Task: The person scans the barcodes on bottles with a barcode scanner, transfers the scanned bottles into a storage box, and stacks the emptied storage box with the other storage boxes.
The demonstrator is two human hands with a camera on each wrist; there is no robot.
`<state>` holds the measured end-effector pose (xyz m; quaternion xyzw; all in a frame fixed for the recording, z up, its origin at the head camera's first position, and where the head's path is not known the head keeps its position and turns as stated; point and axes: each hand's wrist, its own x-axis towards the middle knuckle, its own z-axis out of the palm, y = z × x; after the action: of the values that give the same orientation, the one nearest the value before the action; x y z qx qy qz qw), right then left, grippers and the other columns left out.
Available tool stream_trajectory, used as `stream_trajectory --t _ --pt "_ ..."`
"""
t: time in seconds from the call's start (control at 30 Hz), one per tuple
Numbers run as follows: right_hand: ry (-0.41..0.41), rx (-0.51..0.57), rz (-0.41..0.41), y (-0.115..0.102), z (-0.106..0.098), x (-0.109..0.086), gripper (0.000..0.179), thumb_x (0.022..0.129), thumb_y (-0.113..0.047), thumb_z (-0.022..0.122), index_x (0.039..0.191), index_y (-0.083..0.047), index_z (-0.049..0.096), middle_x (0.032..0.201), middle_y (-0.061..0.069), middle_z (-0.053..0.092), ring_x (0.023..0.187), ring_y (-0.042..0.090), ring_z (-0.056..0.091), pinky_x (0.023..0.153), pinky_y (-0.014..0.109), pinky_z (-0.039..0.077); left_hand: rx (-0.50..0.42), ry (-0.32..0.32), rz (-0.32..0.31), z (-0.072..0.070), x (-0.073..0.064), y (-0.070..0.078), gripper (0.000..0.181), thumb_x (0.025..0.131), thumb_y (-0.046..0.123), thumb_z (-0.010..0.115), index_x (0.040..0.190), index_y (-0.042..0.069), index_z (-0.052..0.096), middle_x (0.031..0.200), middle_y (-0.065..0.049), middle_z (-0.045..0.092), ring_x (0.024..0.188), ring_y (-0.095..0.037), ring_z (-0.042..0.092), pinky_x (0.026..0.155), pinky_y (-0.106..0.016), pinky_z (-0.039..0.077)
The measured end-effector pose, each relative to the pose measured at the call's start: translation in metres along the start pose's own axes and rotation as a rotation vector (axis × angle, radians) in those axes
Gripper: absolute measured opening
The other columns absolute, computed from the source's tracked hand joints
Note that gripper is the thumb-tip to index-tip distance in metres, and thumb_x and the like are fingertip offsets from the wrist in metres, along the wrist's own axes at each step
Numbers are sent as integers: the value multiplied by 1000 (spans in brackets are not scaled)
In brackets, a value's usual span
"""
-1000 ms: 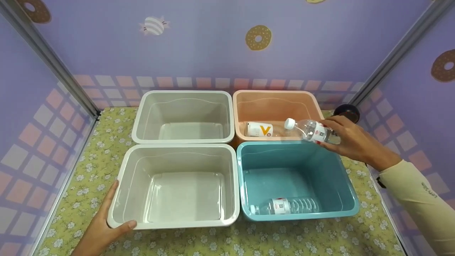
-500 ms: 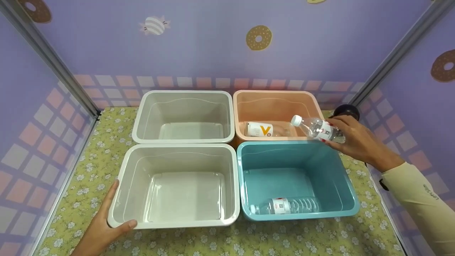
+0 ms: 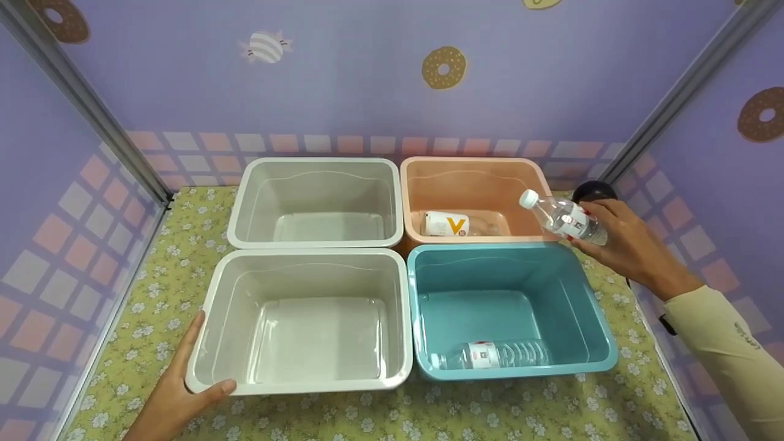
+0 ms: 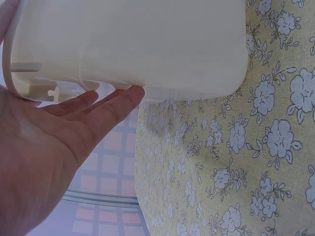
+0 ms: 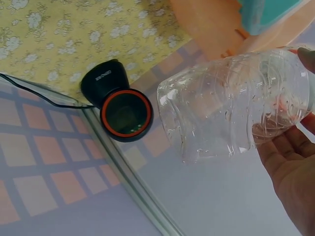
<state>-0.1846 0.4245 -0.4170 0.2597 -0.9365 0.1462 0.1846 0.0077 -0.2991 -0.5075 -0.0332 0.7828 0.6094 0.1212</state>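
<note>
In the head view, my right hand [image 3: 631, 245] grips a clear plastic bottle [image 3: 566, 217] by its lower half. The bottle is tilted, white cap up and to the left, above the right end of the orange bin [image 3: 474, 162]. Close up in the right wrist view, the bottle [image 5: 216, 108] has droplets on it and my fingers [image 5: 290, 152] are curled round its label end. My left hand [image 3: 174, 383] spans the front left corner of the near grey-white bin [image 3: 300, 389]. Its straight fingers [image 4: 106, 115] lie against the outer wall; its thumb touches the front rim.
A second clear bottle [image 3: 484, 355] lies in the blue bin [image 3: 520, 371]. The orange bin holds a white can [image 3: 446, 224] and a clear item beside it. Another grey bin [image 3: 318, 160] stands at back left. A black round device [image 3: 594, 190] is behind my right hand. Patterned walls [image 3: 343, 79] enclose the table.
My right hand has moved a little to the right with the bottle, and the bottle's cap end has tipped up. The left hand stays on the grey-white bin.
</note>
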Motion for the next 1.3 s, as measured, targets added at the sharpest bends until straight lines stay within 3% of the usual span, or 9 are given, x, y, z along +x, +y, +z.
stream_trajectory --t 0.47,0.87,1.13,1.3 --pt "76 -12 -2 13 9 -10 70 82 -2 97 141 12 63 133 36 63 120 53 62 85 66 57 -6 2 17 0 -2 -1 112 105 10 73 176 45 -7 179 -29 4 142 -63 44 93 -36 62" --pt "145 -11 93 22 26 -25 67 84 1 94 140 14 62 130 38 62 117 54 60 88 68 55 8 11 5 1 -2 -1 112 105 12 74 176 48 -6 178 -30 7 139 -61 50 92 -39 64" --pt "179 -10 155 27 35 -34 64 86 1 92 140 15 61 128 38 60 113 52 59 83 62 56 -33 8 -16 1 -1 -1 113 105 11 74 176 48 -6 177 -29 11 139 -58 51 92 -38 64" --pt "207 -7 206 28 39 -39 63 87 2 91 140 15 60 126 38 60 109 51 59 79 59 54 -10 4 -3 1 0 -1 114 105 11 74 176 46 -8 178 -30 7 141 -60 48 92 -36 63"
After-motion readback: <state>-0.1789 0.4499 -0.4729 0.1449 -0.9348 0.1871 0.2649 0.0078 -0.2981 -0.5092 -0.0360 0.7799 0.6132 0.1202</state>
